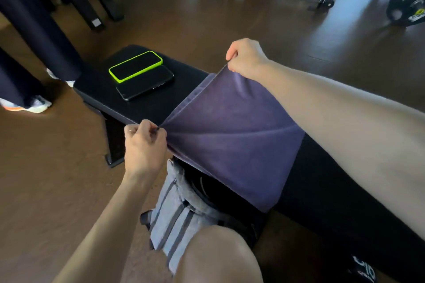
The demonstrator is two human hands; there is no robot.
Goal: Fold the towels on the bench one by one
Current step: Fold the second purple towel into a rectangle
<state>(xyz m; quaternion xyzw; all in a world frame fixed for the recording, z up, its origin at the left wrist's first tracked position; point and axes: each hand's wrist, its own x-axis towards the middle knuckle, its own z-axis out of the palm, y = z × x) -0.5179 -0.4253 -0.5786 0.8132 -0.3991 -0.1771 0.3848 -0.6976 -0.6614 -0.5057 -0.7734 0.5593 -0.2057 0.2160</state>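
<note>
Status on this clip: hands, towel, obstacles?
Left hand, right hand each pinch a towel corner. Towel lifted over bench. Two phones beyond, apart.

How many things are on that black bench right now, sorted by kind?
Towels: 1, the purple towel, pinched at two corners by the left hand and right hand
Phones: 2, the green-cased phone and the black phone beside it
Total: 3 on the bench

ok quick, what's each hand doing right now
Left hand: pinching a corner of the purple towel.
Right hand: pinching the towel's far corner.
</note>
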